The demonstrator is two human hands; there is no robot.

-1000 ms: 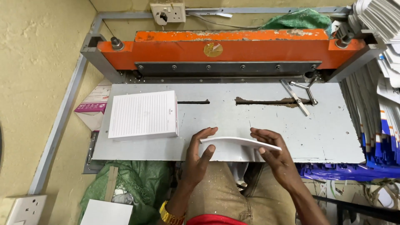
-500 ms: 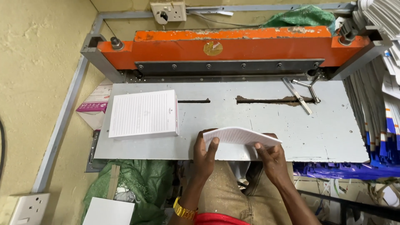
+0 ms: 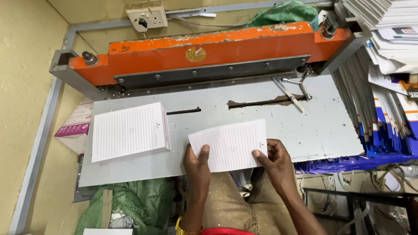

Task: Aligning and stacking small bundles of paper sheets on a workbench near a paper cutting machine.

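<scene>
Lined sheets [image 3: 230, 145] (thin stack) gripped by both hands [image 3: 235, 162].

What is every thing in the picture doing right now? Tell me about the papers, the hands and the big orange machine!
Small bundle of lined sheets: held flat over the table's near edge by both hands.
Left hand: gripping the bundle's left corner.
Right hand: gripping its right corner.
Thick stack of lined paper: lying flat, untouched, on the left.
Grey metal table: worn, with two slots.
Orange machine bar: paint chipped, nothing under it.
Wall socket: plug in.
</scene>
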